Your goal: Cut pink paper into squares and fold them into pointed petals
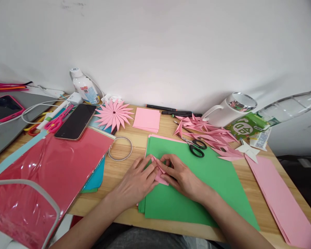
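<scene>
A small pink folded paper (161, 177) lies on a stack of green paper sheets (194, 200), with both hands on it. My left hand (142, 178) presses its fingers along the left side of the fold. From the right, my right hand (180, 174) pinches the raised pink flap between thumb and fingers. Part of the paper is hidden under the fingers. Black-handled scissors (197, 148) rest on the far edge of the green stack, beyond my right hand. Beyond my left hand sits a ring-shaped roll of tape (120, 148).
At the back stand a finished pink paper star (114, 116), square pink sheets (146, 119) and several folded pink pieces (207, 133). A white mug (227, 109) and a clear bottle (287, 105) are far right. Long pink strips (282, 197), a phone (76, 121) and a red plastic-covered pack (54, 173) flank the work.
</scene>
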`<act>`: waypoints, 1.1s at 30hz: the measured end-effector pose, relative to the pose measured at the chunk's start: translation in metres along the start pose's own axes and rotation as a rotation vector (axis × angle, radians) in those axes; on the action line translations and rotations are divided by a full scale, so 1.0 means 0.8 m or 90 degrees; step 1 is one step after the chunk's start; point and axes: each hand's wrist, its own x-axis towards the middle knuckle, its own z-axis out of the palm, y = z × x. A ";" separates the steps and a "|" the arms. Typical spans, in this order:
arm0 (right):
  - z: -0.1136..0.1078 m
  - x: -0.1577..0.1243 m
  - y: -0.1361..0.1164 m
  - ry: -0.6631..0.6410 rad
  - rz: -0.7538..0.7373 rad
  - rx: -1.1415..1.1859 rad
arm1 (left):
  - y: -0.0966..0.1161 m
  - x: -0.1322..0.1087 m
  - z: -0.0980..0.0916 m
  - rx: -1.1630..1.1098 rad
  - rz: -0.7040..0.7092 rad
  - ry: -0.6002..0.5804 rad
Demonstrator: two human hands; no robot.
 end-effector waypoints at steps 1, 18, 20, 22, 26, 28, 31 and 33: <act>-0.003 0.000 0.001 -0.012 -0.002 0.005 | 0.000 0.000 0.000 0.001 -0.002 0.002; -0.014 -0.005 0.020 -0.011 -0.021 0.126 | 0.003 0.001 0.001 0.061 -0.014 0.004; -0.013 -0.005 0.021 -0.004 -0.015 0.139 | 0.004 0.002 0.001 0.062 -0.011 0.008; -0.011 -0.005 0.021 0.007 -0.011 0.145 | 0.004 0.001 0.001 0.060 -0.010 0.005; -0.008 -0.004 0.020 0.014 -0.004 0.150 | 0.003 0.000 0.002 0.057 -0.005 -0.001; -0.008 -0.004 0.020 0.013 -0.002 0.159 | 0.002 -0.002 0.002 0.051 0.003 -0.005; -0.008 -0.005 0.020 0.014 -0.001 0.166 | 0.001 -0.002 0.000 0.042 0.015 -0.007; -0.006 -0.005 0.019 0.021 0.000 0.160 | 0.000 -0.002 -0.002 0.039 0.019 -0.011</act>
